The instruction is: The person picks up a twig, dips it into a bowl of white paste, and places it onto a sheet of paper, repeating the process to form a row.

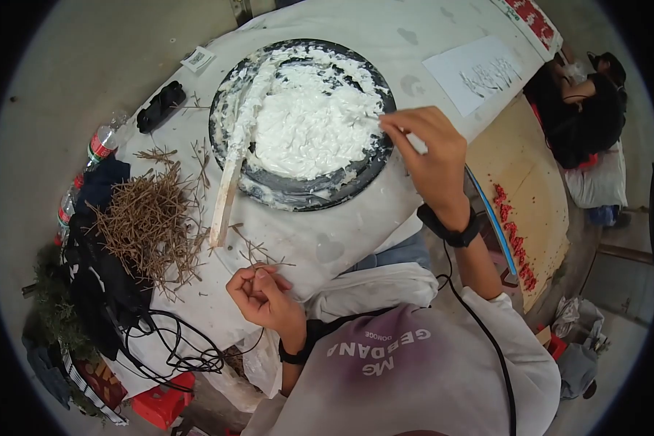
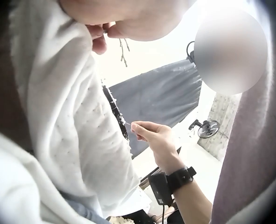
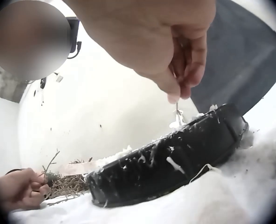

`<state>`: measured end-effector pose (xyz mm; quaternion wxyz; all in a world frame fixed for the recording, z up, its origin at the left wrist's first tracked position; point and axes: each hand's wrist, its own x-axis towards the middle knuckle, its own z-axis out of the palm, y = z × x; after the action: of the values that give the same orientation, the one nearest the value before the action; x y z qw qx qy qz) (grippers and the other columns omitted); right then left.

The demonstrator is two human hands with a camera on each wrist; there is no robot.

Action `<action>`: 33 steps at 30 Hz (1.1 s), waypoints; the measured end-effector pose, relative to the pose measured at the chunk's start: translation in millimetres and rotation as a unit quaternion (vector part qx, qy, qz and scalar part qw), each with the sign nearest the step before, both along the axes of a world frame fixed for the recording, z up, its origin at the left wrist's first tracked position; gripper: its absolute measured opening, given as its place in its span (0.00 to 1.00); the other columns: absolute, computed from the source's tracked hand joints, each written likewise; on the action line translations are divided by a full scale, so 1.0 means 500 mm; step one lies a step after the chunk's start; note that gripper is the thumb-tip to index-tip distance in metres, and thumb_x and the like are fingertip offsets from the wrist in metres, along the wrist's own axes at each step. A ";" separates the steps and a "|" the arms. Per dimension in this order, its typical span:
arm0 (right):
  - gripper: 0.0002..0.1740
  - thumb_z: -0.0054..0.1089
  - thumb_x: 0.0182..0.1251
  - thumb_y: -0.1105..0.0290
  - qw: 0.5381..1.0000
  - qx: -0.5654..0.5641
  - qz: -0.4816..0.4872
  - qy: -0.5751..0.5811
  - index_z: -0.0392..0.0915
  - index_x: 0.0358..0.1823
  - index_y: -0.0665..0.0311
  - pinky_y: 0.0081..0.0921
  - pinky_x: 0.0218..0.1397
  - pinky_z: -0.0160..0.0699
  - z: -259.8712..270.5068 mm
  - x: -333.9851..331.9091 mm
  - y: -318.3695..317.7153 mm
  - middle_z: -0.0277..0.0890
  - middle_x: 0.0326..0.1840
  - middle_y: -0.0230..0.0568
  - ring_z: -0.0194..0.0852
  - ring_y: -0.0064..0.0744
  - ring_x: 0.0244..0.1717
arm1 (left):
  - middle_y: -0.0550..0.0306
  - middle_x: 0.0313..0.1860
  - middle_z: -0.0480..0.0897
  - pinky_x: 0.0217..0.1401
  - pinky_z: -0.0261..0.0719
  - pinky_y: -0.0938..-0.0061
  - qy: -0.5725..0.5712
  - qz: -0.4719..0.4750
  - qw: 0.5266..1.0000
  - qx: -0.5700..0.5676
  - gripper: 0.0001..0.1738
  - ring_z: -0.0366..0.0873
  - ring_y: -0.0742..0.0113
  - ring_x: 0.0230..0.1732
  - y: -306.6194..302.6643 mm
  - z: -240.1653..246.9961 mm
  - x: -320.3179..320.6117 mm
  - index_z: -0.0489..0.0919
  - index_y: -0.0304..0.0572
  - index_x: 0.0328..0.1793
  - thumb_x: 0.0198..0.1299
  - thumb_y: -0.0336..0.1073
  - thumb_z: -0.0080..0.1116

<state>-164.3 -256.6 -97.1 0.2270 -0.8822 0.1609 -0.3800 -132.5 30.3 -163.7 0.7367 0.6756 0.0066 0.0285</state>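
Observation:
My right hand [image 1: 436, 149] is at the right rim of a round black basin [image 1: 298, 198] of thick white paste [image 1: 312, 123]. Between its thumb and fingertips it pinches a thin twig [image 3: 177, 106], whose lower end is coated white at the paste. Closer to my body, my left hand [image 1: 269, 298] has curled fingers and holds thin branching brown twigs [image 1: 258, 253] that stick out past the fingertips. A flat wooden stick [image 1: 225, 200] leans over the basin's left rim, its upper part smeared with paste.
A heap of brown twigs [image 1: 149, 218] lies left of the basin. White paper [image 1: 454, 76] with several small twigs on it is at the far right. Black cables [image 1: 174, 341] coil at the near left. Beyond the table are a board [image 1: 548, 218] with red bits and a seated person [image 1: 581, 109].

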 end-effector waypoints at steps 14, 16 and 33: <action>0.11 0.77 0.57 0.80 0.983 -0.116 0.090 0.108 0.89 0.42 0.65 0.36 0.51 0.83 0.018 -0.034 0.040 0.87 0.43 0.37 0.80 0.44 0.47 | 0.52 0.37 0.83 0.27 0.65 0.83 0.001 0.009 1.000 0.002 0.06 0.69 0.78 0.23 -0.001 0.004 -0.004 0.71 0.36 0.55 0.79 0.27 0.55; 0.10 0.77 0.58 0.79 0.987 -0.106 0.079 0.091 0.90 0.42 0.65 0.35 0.52 0.82 0.020 -0.034 0.042 0.87 0.42 0.38 0.80 0.43 0.47 | 0.52 0.38 0.83 0.27 0.65 0.83 -0.003 0.004 1.000 0.004 0.06 0.69 0.78 0.23 -0.002 0.004 -0.004 0.71 0.36 0.55 0.79 0.27 0.55; 0.06 0.76 0.65 0.73 0.996 0.045 -0.032 0.073 0.92 0.42 0.65 0.32 0.48 0.81 -0.008 0.018 -0.015 0.90 0.40 0.40 0.81 0.41 0.43 | 0.53 0.37 0.82 0.29 0.65 0.84 -0.003 0.008 1.000 0.008 0.06 0.68 0.79 0.23 -0.004 0.002 -0.003 0.72 0.35 0.55 0.79 0.27 0.55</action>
<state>-155.1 -264.3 -101.2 0.2413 -0.8908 0.2223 -0.3144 -134.2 28.2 -162.9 0.7310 0.6814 0.0096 0.0358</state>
